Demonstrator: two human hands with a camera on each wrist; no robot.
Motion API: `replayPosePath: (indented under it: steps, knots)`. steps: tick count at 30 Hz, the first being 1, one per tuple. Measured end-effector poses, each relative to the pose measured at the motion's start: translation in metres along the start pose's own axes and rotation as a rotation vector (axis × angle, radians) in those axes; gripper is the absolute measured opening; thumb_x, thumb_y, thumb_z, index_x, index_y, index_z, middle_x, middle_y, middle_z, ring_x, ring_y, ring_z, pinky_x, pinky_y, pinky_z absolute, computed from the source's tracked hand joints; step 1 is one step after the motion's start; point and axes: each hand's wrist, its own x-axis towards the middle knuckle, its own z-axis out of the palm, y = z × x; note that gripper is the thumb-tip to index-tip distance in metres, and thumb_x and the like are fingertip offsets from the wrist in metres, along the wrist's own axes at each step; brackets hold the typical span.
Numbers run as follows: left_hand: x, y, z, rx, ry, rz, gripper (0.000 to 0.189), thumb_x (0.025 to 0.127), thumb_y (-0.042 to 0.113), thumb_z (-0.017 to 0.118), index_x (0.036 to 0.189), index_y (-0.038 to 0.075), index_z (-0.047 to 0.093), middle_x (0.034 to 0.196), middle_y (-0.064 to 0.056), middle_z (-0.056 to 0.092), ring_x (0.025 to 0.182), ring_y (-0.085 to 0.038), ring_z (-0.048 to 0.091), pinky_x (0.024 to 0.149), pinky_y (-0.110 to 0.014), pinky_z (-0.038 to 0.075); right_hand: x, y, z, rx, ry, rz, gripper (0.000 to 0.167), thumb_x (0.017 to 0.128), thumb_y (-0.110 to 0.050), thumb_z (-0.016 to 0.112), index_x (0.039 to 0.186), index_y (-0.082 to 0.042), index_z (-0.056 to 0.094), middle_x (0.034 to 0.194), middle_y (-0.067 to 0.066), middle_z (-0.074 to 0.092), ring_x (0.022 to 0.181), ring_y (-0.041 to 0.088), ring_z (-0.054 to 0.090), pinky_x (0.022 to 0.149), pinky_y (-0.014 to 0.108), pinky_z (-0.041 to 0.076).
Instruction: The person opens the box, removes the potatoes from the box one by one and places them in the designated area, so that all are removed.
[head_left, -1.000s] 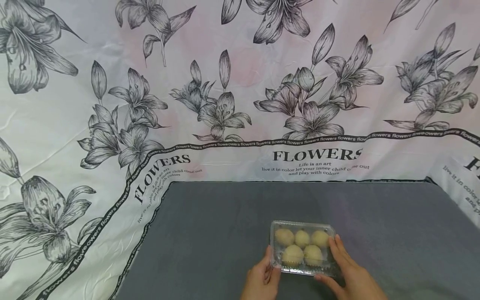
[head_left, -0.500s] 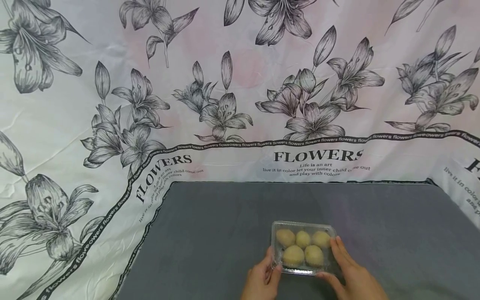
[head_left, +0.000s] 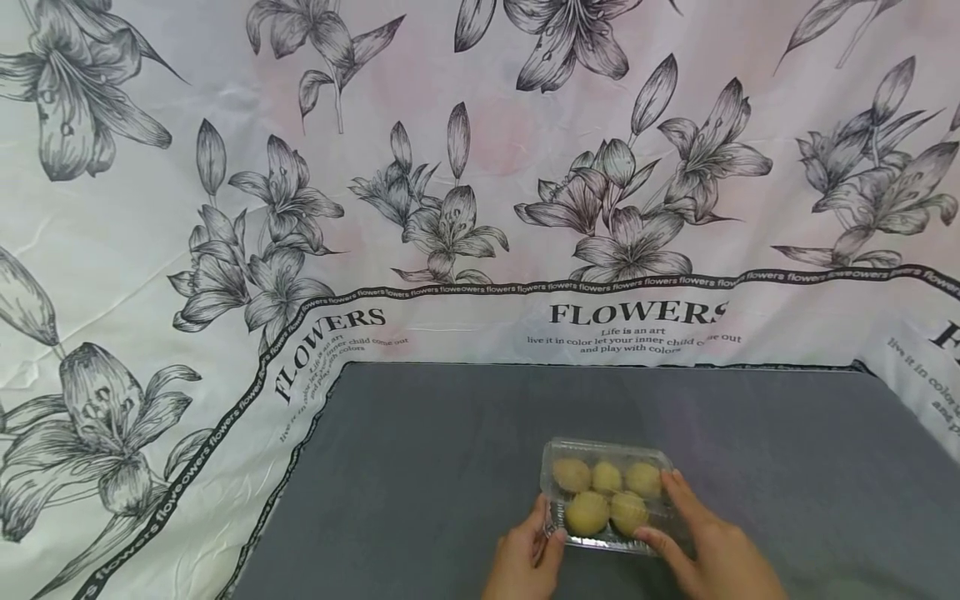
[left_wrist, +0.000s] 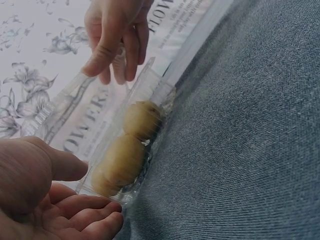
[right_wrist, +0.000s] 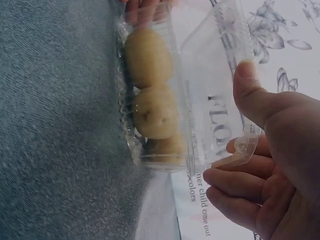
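Note:
A clear plastic clamshell box sits on the grey surface, holding several round yellow-brown items that look like small potatoes. Its lid is partly raised at the front, still joined at the back. My left hand grips the box's front left corner, thumb in front and fingers at the side. On the other side, my right hand holds the lid by its right end. The right wrist view shows its thumb over the lid's edge and its fingers below. The box's far underside is hidden.
Dark grey cloth covers the tabletop around the box. Behind and to the left hangs a white curtain printed with lilies and the word FLOWERS, meeting the table's back edge.
The lid's front edge has lifted away from the base, with my right hand rising slightly along with it. My left hand stays at the corner, and the box has barely moved.

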Motion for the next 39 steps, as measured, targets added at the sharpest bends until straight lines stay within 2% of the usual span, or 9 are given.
replayPosePath:
  steps: [9, 11, 17, 21, 26, 31, 35, 37, 39]
  knots:
    - [0.001, -0.001, -0.002, -0.001, -0.027, -0.006, 0.060, 0.107, 0.022, 0.063, 0.150, -0.016, 0.044, 0.145, -0.032, 0.055, 0.129, -0.036, 0.061, 0.102, -0.029, 0.055, 0.002, 0.004, -0.006, 0.043, 0.036, -0.006, 0.090, 0.093, -0.053, 0.078, 0.159, -0.001, 0.045, 0.143, 0.037, 0.056, 0.070, 0.028, 0.074, 0.069, 0.055, 0.063]
    - [0.001, -0.001, -0.002, 0.006, -0.028, -0.015, 0.060, 0.107, 0.022, 0.063, 0.151, -0.015, 0.045, 0.145, -0.032, 0.055, 0.129, -0.035, 0.061, 0.102, -0.029, 0.055, 0.002, 0.004, -0.008, 0.038, 0.049, -0.013, 0.088, 0.093, -0.053, 0.079, 0.158, -0.002, 0.047, 0.144, 0.034, 0.056, 0.070, 0.027, 0.074, 0.068, 0.054, 0.063]
    - [0.002, 0.000, -0.003, 0.001, -0.041, -0.049, 0.061, 0.107, 0.023, 0.062, 0.152, -0.014, 0.044, 0.147, -0.031, 0.054, 0.131, -0.034, 0.060, 0.104, -0.030, 0.054, 0.005, 0.002, -0.012, 0.004, 0.094, -0.025, 0.084, 0.094, -0.057, 0.076, 0.155, -0.004, 0.052, 0.147, 0.028, 0.057, 0.090, 0.047, 0.075, 0.073, 0.063, 0.061]
    - [0.002, -0.002, -0.003, 0.003, -0.035, -0.031, 0.062, 0.107, 0.025, 0.063, 0.153, -0.013, 0.044, 0.147, -0.029, 0.056, 0.131, -0.031, 0.059, 0.105, -0.028, 0.053, 0.007, 0.000, -0.017, 0.009, 0.095, -0.006, 0.082, 0.096, -0.060, 0.072, 0.155, -0.007, 0.053, 0.144, 0.029, 0.060, 0.087, 0.044, 0.075, 0.072, 0.063, 0.061]
    - [0.006, -0.032, 0.003, 0.015, -0.038, 0.027, 0.064, 0.108, 0.030, 0.062, 0.153, -0.012, 0.045, 0.144, -0.029, 0.058, 0.128, -0.030, 0.062, 0.102, -0.030, 0.056, 0.014, -0.003, -0.024, 0.020, 0.021, 0.065, 0.085, 0.097, -0.065, 0.066, 0.157, -0.007, 0.050, 0.109, 0.030, 0.074, 0.069, 0.022, 0.068, 0.068, 0.057, 0.060]
    - [0.013, -0.062, 0.011, 0.041, -0.047, -0.004, 0.068, 0.109, 0.042, 0.060, 0.157, -0.003, 0.044, 0.148, -0.019, 0.057, 0.128, -0.017, 0.060, 0.099, -0.021, 0.054, 0.018, -0.006, -0.031, -0.001, -0.002, 0.074, 0.087, 0.098, -0.066, 0.065, 0.157, -0.004, 0.049, 0.073, 0.007, 0.063, 0.055, 0.017, 0.051, 0.058, 0.042, 0.053]
    - [0.010, -0.043, 0.007, -0.005, -0.050, 0.009, 0.068, 0.109, 0.038, 0.060, 0.155, -0.008, 0.044, 0.147, -0.026, 0.056, 0.130, -0.029, 0.061, 0.101, -0.032, 0.057, 0.020, -0.008, -0.035, -0.006, 0.000, 0.052, 0.084, 0.099, -0.064, 0.064, 0.157, -0.005, 0.048, 0.066, 0.000, 0.051, 0.050, 0.016, 0.045, 0.058, 0.037, 0.045]
    - [0.008, -0.031, 0.003, 0.006, -0.053, 0.047, 0.065, 0.109, 0.031, 0.060, 0.153, -0.014, 0.044, 0.144, -0.032, 0.056, 0.128, -0.035, 0.063, 0.099, -0.036, 0.059, 0.021, -0.008, -0.036, -0.011, 0.034, 0.004, 0.073, 0.101, -0.052, 0.069, 0.155, -0.005, 0.051, 0.066, -0.003, 0.054, 0.050, 0.015, 0.045, 0.056, 0.035, 0.044]
    - [0.006, -0.019, 0.001, 0.006, -0.053, 0.033, 0.063, 0.108, 0.028, 0.061, 0.152, -0.015, 0.044, 0.143, -0.033, 0.057, 0.127, -0.035, 0.063, 0.100, -0.034, 0.058, 0.021, -0.007, -0.036, -0.024, 0.094, -0.065, 0.061, 0.101, -0.033, 0.075, 0.152, -0.006, 0.055, 0.063, -0.005, 0.053, 0.047, 0.011, 0.042, 0.052, 0.031, 0.041]
